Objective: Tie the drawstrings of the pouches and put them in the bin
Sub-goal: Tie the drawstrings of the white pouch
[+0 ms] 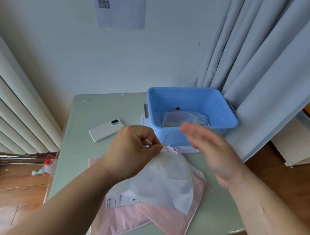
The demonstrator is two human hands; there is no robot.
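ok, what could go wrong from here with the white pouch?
1. Only the left hand pinches the white pouch at its drawstring end. The right hand is open and off it, so the tie may slip loose.
2. It lies on the pink pouches, which reach the table's near edge, so lifting could drag them off.

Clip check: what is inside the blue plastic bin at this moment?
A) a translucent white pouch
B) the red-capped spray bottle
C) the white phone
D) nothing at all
A: a translucent white pouch lies on the bottom of the blue plastic bin; the white phone lies on the pale green table outside it, and the red-capped spray bottle is down on the wooden floor.
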